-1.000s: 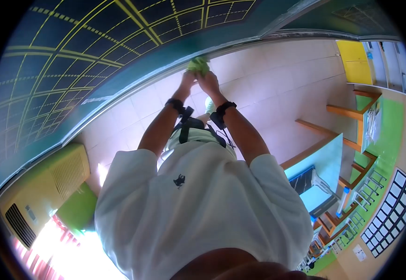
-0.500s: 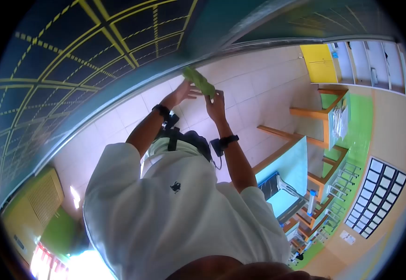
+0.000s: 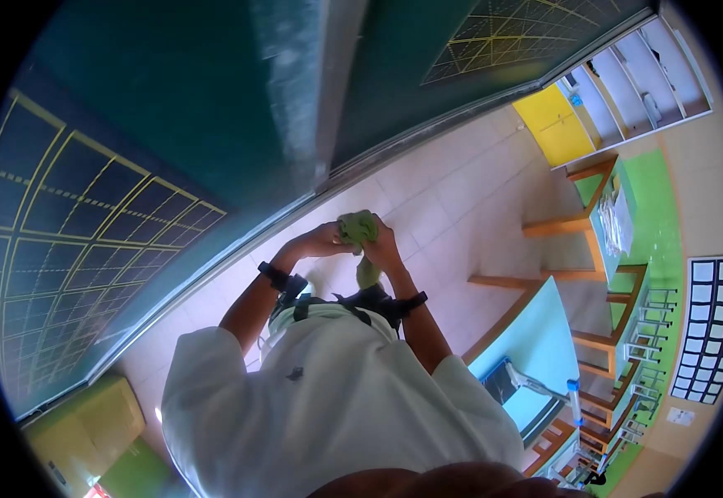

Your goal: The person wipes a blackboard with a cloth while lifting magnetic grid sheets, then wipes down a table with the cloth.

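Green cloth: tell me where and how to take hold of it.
Best take the green cloth by its bunched part, from both sides, as the left hand and right hand do: the gathered folds offer bulk, while the loose end hanging nearer the body looks limp and would probably swing.

Rumpled, matt green cloth point(image 3: 356, 226) and smooth, faintly glossy pale floor tiles point(image 3: 440, 199)
The broad dark-green chalkboard point(image 3: 162, 108) looks matt and chalk-smeared; the flat light-blue tabletop point(image 3: 540, 328) is smooth, its straight orange-brown legs point(image 3: 507, 283) wooden-looking.
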`<control>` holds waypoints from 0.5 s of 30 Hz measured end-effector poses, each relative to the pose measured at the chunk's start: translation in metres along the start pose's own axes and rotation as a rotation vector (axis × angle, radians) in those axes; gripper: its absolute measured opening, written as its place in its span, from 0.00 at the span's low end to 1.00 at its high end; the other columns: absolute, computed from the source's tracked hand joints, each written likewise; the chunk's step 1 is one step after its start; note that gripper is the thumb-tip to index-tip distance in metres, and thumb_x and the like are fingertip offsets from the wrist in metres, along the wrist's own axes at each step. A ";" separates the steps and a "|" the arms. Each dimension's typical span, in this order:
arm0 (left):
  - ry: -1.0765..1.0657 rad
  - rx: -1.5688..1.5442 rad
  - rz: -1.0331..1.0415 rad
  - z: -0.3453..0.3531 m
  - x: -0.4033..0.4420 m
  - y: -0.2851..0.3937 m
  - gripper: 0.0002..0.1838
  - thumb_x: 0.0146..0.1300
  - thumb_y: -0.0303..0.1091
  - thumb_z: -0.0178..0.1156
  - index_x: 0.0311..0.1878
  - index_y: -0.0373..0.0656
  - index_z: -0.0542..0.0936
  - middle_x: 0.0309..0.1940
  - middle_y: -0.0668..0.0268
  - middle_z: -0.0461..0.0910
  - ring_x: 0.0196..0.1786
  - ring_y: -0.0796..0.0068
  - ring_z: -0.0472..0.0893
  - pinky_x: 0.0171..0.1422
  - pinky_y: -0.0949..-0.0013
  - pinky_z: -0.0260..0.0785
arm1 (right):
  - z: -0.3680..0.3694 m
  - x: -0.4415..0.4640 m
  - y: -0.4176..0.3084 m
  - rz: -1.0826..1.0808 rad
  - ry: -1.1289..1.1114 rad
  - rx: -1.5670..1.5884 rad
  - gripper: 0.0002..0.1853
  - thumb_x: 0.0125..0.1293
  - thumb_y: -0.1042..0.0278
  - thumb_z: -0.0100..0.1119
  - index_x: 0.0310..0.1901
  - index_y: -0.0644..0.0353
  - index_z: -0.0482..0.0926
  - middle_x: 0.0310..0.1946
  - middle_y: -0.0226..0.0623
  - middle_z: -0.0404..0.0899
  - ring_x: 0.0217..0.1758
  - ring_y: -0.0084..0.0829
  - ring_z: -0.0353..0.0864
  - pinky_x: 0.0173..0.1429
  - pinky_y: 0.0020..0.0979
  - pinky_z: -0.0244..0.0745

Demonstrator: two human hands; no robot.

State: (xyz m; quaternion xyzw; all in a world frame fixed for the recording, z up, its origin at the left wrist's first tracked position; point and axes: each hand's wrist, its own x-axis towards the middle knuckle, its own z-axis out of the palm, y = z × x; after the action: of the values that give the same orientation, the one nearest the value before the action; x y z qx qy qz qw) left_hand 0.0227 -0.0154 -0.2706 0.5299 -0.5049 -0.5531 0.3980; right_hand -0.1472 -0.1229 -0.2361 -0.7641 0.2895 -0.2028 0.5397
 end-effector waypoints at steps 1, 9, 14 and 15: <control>0.036 0.003 0.095 0.002 0.013 -0.001 0.24 0.67 0.31 0.61 0.64 0.36 0.69 0.54 0.60 0.80 0.53 0.72 0.80 0.59 0.65 0.74 | -0.014 0.010 0.001 -0.024 -0.027 0.025 0.20 0.54 0.78 0.63 0.50 0.61 0.74 0.39 0.43 0.84 0.44 0.39 0.85 0.48 0.34 0.79; 0.651 -0.446 0.270 -0.009 0.116 0.097 0.23 0.77 0.45 0.48 0.65 0.39 0.68 0.53 0.60 0.79 0.53 0.70 0.81 0.56 0.65 0.75 | -0.142 0.115 0.032 -0.118 -0.182 0.262 0.17 0.65 0.78 0.60 0.55 0.59 0.74 0.34 0.29 0.79 0.38 0.20 0.80 0.43 0.24 0.78; 1.260 0.217 0.536 -0.013 0.118 0.214 0.14 0.74 0.34 0.47 0.54 0.34 0.74 0.43 0.62 0.77 0.42 0.75 0.74 0.48 0.69 0.67 | -0.157 0.177 0.010 -0.373 0.209 -0.033 0.07 0.60 0.73 0.66 0.40 0.59 0.81 0.32 0.39 0.85 0.33 0.33 0.85 0.36 0.30 0.78; 1.278 0.312 0.452 -0.022 0.109 0.200 0.15 0.73 0.32 0.46 0.54 0.34 0.74 0.44 0.61 0.78 0.43 0.73 0.75 0.50 0.67 0.68 | -0.154 0.188 -0.007 -0.435 0.246 -0.008 0.08 0.59 0.73 0.67 0.40 0.59 0.81 0.32 0.40 0.84 0.33 0.35 0.85 0.37 0.32 0.78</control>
State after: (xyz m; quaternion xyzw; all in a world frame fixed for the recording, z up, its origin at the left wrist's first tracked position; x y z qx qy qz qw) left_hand 0.0126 -0.1594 -0.0935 0.6844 -0.3432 0.0431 0.6418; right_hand -0.1009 -0.3543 -0.1785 -0.7800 0.1827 -0.4044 0.4412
